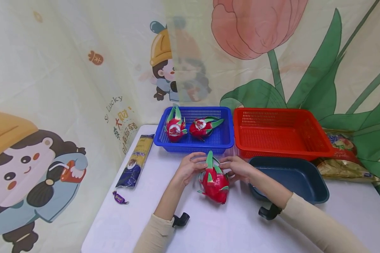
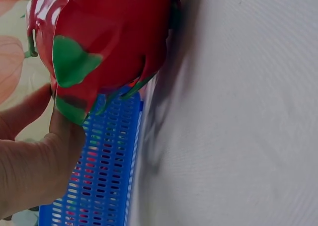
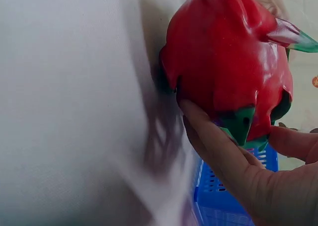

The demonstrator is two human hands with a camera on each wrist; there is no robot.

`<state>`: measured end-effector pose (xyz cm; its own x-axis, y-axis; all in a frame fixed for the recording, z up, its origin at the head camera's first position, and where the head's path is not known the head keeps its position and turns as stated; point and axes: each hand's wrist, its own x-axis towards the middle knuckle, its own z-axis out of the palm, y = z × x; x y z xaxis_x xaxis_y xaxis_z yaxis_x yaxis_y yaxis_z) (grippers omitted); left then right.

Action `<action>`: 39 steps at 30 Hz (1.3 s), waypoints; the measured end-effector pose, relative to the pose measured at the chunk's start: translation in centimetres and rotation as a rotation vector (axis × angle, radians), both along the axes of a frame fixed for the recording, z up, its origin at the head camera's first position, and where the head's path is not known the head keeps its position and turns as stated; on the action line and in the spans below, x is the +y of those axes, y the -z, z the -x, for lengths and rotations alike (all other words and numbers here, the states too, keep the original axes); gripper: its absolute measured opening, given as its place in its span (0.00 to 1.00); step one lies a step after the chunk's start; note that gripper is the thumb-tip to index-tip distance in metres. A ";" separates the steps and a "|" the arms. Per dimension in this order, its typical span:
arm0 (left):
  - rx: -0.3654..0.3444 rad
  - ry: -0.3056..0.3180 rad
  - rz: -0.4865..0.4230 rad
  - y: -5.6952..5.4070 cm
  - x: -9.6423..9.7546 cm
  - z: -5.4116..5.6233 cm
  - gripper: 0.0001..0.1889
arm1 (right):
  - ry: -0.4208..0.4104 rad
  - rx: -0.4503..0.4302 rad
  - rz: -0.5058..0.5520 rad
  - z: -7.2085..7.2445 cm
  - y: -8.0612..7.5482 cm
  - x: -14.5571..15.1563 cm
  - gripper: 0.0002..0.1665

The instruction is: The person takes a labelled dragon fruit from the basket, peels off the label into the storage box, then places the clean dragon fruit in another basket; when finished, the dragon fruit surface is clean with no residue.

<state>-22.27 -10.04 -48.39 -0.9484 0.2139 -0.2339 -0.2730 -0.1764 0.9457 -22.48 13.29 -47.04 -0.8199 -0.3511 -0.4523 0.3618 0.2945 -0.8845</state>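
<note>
A shiny red dragon fruit (image 1: 215, 186) with green-tipped scales is at the middle of the white table, its long green leaves pointing to the back. My left hand (image 1: 190, 169) holds it at the leafy end from the left, thumb and finger at a green scale in the left wrist view. From the other side my right hand (image 1: 239, 168) grips the same end; the right wrist view shows its fingers (image 3: 218, 141) along the fruit's underside. Just behind, a blue basket (image 1: 193, 149) contains two labelled dragon fruits, one upright (image 1: 175, 128) and another lying sideways (image 1: 201, 127).
Right of the blue basket stands a red basket (image 1: 285, 153). A dark blue tub (image 1: 291, 175) sits in front of it, under my right forearm. A gold-and-red bag (image 1: 342, 170) lies far right. On the left are a blue-and-gold packet (image 1: 135, 161) and a purple wrapped candy (image 1: 119, 198).
</note>
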 end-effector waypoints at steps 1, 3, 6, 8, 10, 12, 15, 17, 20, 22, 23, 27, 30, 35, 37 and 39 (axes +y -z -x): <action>0.000 0.004 -0.004 0.0 0.0 0.0 0.25 | 0.006 0.002 0.003 -0.1 0.0 0.0 0.33; -0.006 0.010 -0.014 0.1 -0.1 0.1 0.25 | 0.018 0.004 0.011 -0.3 -0.1 0.1 0.33; -0.009 0.023 -0.033 0.2 -0.2 0.1 0.25 | 0.031 0.010 0.014 -0.5 -0.3 0.4 0.33; -0.010 0.026 -0.054 0.2 -0.4 0.1 0.25 | 0.033 0.016 0.015 -0.7 -0.6 0.6 0.33; -0.008 0.021 -0.080 0.1 -0.4 0.2 0.25 | 0.030 0.027 0.011 -1.0 -0.9 0.9 0.34; -0.007 0.010 -0.106 0.0 -0.5 0.2 0.24 | 0.023 0.036 0.010 -1.2 -1.2 1.2 0.35; -0.001 0.000 -0.126 0.0 -0.6 0.3 0.23 | 0.016 0.054 0.003 -1.7 -1.5 1.6 0.36; 0.006 -0.001 -0.132 0.0 -0.6 0.4 0.23 | 0.012 0.065 0.002 -2.0 -1.8 1.9 0.37; 0.014 0.006 -0.137 0.1 -0.5 0.4 0.23 | 0.016 0.083 0.005 -2.5 -2.3 2.4 0.38; 0.012 0.009 -0.140 0.1 -0.4 0.4 0.23 | 0.013 0.100 0.014 -2.8 -2.7 2.8 0.38; 0.011 0.010 -0.137 0.1 -0.3 0.4 0.22 | 0.010 0.109 0.022 -3.0 -2.9 3.1 0.38; 0.008 0.018 -0.118 0.0 -0.1 0.4 0.20 | -0.015 0.150 0.065 -3.2 -4.1 4.3 0.38; 0.014 0.029 -0.112 -0.3 0.2 0.4 0.20 | -0.031 0.172 0.088 -3.0 -5.1 5.4 0.38; 0.030 0.058 -0.134 -0.8 0.8 0.5 0.21 | -0.040 0.188 0.097 -2.3 -7.2 7.1 0.37; 0.032 0.069 -0.148 -0.9 1.2 0.7 0.21 | -0.037 0.196 0.098 -2.0 -8.0 7.9 0.38; 0.029 0.081 -0.161 -1.0 1.6 0.8 0.21 | -0.029 0.205 0.099 -1.6 -8.8 8.6 0.38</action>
<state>-23.08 -8.44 -47.37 -0.9324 0.3225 -0.1632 -0.2656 -0.3050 0.9146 -20.93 21.89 -38.28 -0.8799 -0.4106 -0.2390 0.1638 0.2100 -0.9639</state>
